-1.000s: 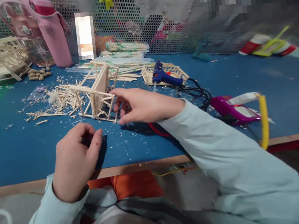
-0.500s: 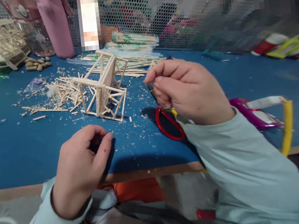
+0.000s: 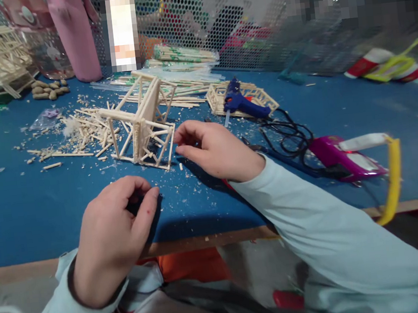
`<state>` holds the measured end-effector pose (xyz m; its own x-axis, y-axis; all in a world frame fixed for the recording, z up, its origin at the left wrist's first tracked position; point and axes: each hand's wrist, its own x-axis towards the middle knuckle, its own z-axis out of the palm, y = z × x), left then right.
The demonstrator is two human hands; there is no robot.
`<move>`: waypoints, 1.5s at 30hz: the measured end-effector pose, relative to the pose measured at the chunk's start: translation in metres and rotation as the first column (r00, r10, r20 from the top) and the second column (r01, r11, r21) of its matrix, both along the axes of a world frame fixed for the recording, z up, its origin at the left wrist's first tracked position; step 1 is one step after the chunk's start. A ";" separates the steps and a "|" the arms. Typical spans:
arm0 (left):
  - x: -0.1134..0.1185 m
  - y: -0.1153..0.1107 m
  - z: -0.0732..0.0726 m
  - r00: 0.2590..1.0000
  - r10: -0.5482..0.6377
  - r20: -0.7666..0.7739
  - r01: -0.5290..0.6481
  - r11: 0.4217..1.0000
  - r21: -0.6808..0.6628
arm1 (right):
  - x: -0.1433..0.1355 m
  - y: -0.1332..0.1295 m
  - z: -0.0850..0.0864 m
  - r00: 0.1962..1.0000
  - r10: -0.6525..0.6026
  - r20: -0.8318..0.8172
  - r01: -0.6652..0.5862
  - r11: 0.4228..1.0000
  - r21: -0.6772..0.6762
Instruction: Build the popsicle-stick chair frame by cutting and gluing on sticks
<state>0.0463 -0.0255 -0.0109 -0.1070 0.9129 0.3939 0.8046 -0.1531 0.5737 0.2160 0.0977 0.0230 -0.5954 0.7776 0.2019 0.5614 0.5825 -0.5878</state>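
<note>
A frame of thin wooden sticks [image 3: 141, 121] stands on the blue tabletop in front of me. My right hand [image 3: 215, 148] is at its right side, thumb and forefinger apart, with the fingertips beside the frame's outer stick; whether they touch it I cannot tell. My left hand [image 3: 115, 226] rests near the table's front edge, loosely curled with a gap inside the curl and nothing visible in it. Between the hands lie small stick bits. A sliver of red scissors handle [image 3: 228, 185] shows under my right wrist; the rest is hidden.
A blue glue gun [image 3: 243, 104] lies on a second stick frame [image 3: 212, 99]. A black cable [image 3: 285, 136] runs near a purple device [image 3: 343, 157]. Stick scraps [image 3: 94, 131], bundled sticks [image 3: 183, 54], peanuts [image 3: 50, 88] and a pink bottle [image 3: 75, 38] stand or lie farther back.
My right hand has moved left and down to the stick frame, its thumb and forefinger parting. The glue gun and second frame now show; most of the red scissors handle is covered. My left hand stays put.
</note>
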 end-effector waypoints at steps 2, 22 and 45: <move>0.000 0.000 0.000 1.000 0.000 0.004 0.000 1.000 -0.005 | -0.002 -0.001 0.002 1.000 -0.024 -0.011 0.024 1.000 -0.020; -0.003 0.000 -0.004 0.997 0.024 0.079 -0.030 0.997 0.071 | -0.018 -0.011 -0.008 0.994 0.019 -0.103 -0.036 0.986 -0.164; -0.038 0.018 0.009 0.963 0.202 0.179 -0.203 0.979 -0.009 | 0.069 -0.104 -0.043 0.644 -0.507 -0.572 0.326 0.859 -0.395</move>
<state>0.0085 -0.0076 -0.0017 -0.3583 0.8614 0.3600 0.7045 -0.0035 0.7096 0.2852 -0.0062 -0.0202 0.0098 0.9838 0.1791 0.1448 0.1758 -0.9737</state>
